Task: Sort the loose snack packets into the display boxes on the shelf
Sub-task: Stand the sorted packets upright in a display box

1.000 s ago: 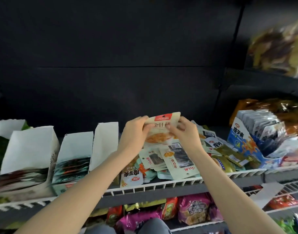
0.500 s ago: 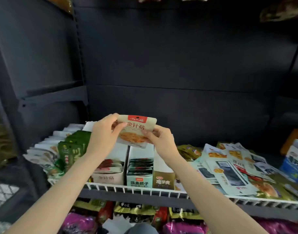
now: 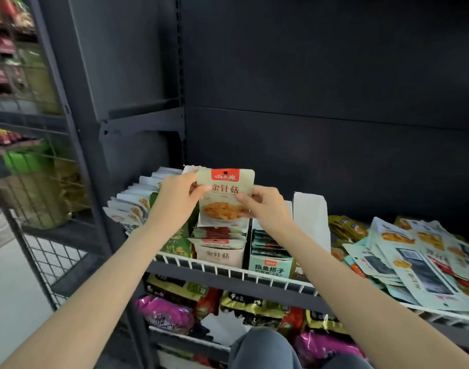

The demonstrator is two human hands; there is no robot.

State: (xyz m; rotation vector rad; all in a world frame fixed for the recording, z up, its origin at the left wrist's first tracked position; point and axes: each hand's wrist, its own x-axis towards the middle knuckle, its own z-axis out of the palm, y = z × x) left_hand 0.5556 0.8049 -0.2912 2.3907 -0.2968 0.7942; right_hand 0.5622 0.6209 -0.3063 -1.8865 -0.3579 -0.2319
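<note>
A beige snack packet [image 3: 226, 194] with a red top label stands upright between both hands. My left hand [image 3: 175, 199] pinches its left edge and my right hand [image 3: 264, 206] pinches its right edge. It hangs just above a beige display box [image 3: 219, 255] that holds several matching packets. To the right of that box stands a pale green display box [image 3: 270, 266] with dark packets. A heap of loose snack packets [image 3: 414, 259] lies on the right part of the shelf.
The white wire shelf rim [image 3: 228, 272] runs along the front. A green display box [image 3: 178, 246] and a row of white packets [image 3: 132, 206] sit at the left. A white box flap [image 3: 312, 222] stands upright. Purple and dark bags [image 3: 167, 312] fill the lower shelf. A dark upright post [image 3: 76, 129] stands left.
Both hands carried the beige packet from the loose heap leftward to above the beige display box. The view swung left with them, so the heap now lies at the right.
</note>
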